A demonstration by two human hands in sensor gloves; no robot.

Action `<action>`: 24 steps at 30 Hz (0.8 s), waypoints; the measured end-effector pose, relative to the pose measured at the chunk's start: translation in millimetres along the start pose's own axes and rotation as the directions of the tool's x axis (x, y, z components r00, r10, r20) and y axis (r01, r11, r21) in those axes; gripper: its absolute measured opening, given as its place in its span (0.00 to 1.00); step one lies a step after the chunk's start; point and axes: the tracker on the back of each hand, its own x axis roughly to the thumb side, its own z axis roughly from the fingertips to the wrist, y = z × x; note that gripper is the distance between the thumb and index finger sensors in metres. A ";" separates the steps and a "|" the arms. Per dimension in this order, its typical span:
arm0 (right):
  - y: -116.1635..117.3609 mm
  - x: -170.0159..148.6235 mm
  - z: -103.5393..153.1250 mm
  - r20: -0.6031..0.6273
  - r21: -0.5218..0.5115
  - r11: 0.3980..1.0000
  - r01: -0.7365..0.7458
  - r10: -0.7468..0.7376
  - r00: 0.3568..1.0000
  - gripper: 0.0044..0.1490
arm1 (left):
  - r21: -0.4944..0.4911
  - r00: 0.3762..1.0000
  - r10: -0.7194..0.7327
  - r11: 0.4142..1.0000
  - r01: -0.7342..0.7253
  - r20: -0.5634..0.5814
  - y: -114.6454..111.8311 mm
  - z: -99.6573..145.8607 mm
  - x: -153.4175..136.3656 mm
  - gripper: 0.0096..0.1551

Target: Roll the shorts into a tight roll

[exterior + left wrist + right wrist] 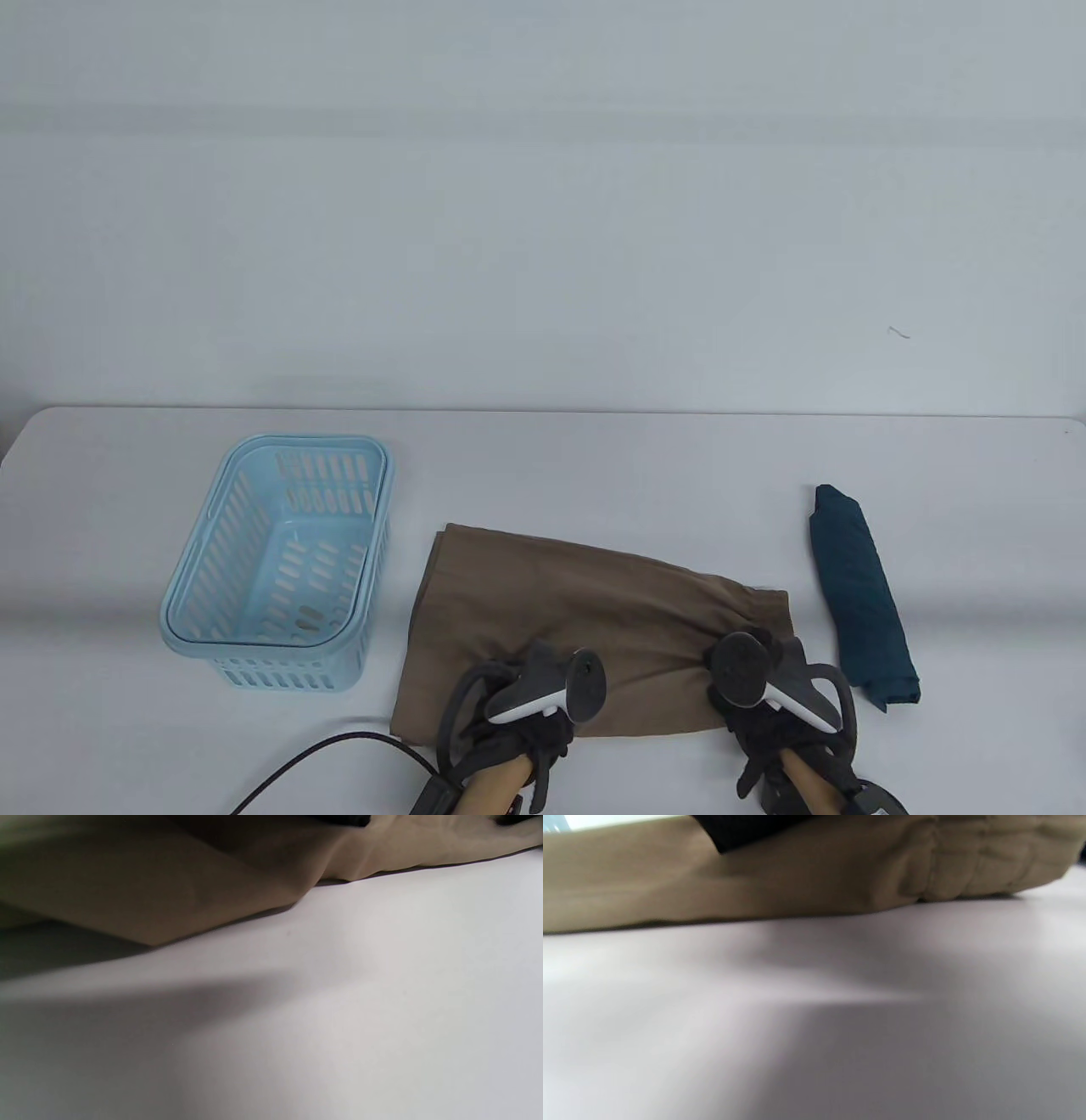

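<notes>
The brown shorts [577,611] lie folded flat on the white table, waistband to the right. My left hand [526,722] rests on their near left edge and my right hand [764,722] on the near right edge by the gathered waistband. The trackers hide the fingers of both hands. In the left wrist view the shorts' near edge [169,878] stands slightly off the table with a shadow under it. In the right wrist view a dark gloved finger [746,827] lies on top of the shorts [818,878], whose edge sits flat on the table.
A light blue slotted basket [193,560] stands to the left of the shorts. A dark teal rolled garment [861,594] lies to the right. A black cable [322,755] runs along the near edge at the left.
</notes>
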 end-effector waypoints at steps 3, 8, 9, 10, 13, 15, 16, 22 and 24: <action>1.3 3.0 -0.1 -0.007 0.006 0.999 -0.036 0.036 0.999 0.35 | -0.002 1.000 0.013 1.000 -0.013 -0.006 -0.3 0.8 -0.3 0.35; 1.1 2.6 0.4 -0.007 0.014 1.000 -0.028 0.028 1.000 0.35 | -0.011 1.000 -0.004 1.000 0.004 -0.008 0.6 1.1 -0.1 0.35; 0.9 2.4 0.1 -0.008 0.015 1.000 -0.026 0.026 1.000 0.35 | -0.014 1.000 -0.001 1.000 0.001 -0.007 1.1 0.9 -0.5 0.35; -0.1 2.5 -0.7 -0.013 0.025 0.999 -0.021 0.022 1.000 0.35 | -0.016 1.000 0.003 1.000 -0.003 -0.005 1.7 0.7 -1.5 0.35; -1.6 2.2 -1.7 -0.020 0.045 0.999 -0.009 0.010 1.000 0.35 | -0.007 1.000 0.025 1.000 -0.025 -0.002 1.6 1.1 -4.5 0.35; -0.4 2.1 -1.2 -0.017 0.033 0.999 -0.020 0.020 1.000 0.35 | -0.012 0.999 0.043 0.999 -0.043 -0.003 2.8 0.2 -5.7 0.34; -0.2 1.9 -1.1 -0.015 0.032 0.999 -0.026 0.027 1.000 0.35 | -0.022 0.999 0.053 0.998 -0.053 0.000 4.9 -0.8 -6.8 0.34; -4.8 0.8 -0.5 -0.033 0.090 0.996 -0.010 0.013 0.999 0.36 | 0.016 0.993 0.116 0.993 -0.115 -0.031 10.8 -5.3 -9.9 0.32; -5.3 1.5 0.6 -0.032 0.088 0.996 -0.017 0.019 0.999 0.36 | 0.000 0.995 0.095 0.995 -0.095 -0.041 12.6 -6.7 -8.9 0.32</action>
